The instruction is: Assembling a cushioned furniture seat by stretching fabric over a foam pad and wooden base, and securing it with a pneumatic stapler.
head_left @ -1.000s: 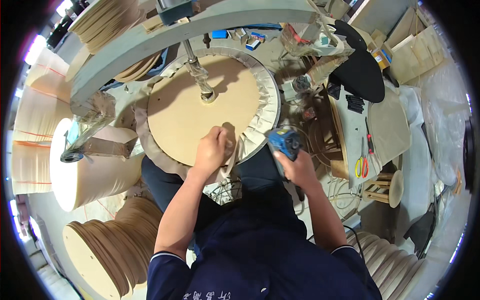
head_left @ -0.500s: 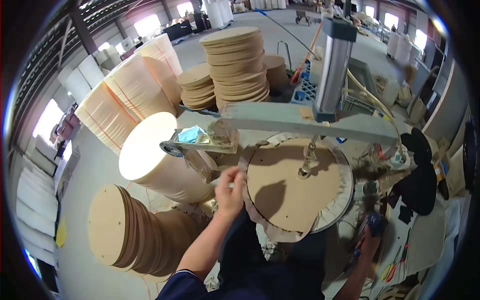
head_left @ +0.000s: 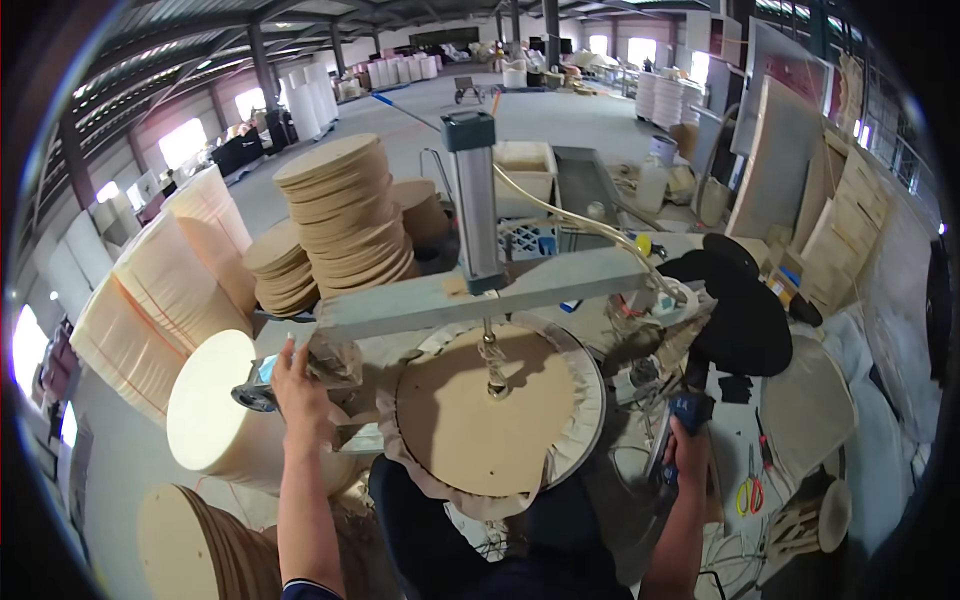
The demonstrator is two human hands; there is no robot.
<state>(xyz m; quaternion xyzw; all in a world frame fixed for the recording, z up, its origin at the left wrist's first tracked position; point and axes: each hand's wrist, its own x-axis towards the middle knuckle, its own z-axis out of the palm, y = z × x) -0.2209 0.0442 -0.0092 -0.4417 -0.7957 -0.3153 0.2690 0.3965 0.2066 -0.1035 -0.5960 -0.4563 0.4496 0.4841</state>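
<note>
A round wooden disc [head_left: 478, 420] with pale fabric [head_left: 582, 420] folded around its rim lies under a press rod on a grey metal arm [head_left: 480, 292]. My left hand [head_left: 297, 385] is raised at the arm's left end, fingers around a plastic-wrapped lever or valve [head_left: 335, 360] there. My right hand [head_left: 685, 450] hangs low beside the disc on the right and grips a blue hand-held power tool [head_left: 688, 412], pointed away from the disc.
Stacks of wooden discs [head_left: 345, 215] and cream foam rounds [head_left: 215, 415] stand to the left. A black round cushion [head_left: 745, 320], scissors [head_left: 748, 490] and clutter lie on the bench at right. Wooden discs lean at lower left [head_left: 205, 545].
My view has tilted up from the disc toward the hall. My left hand left the fabric at the disc's edge and rose to the lever on the arm. My right hand dropped aside with the tool.
</note>
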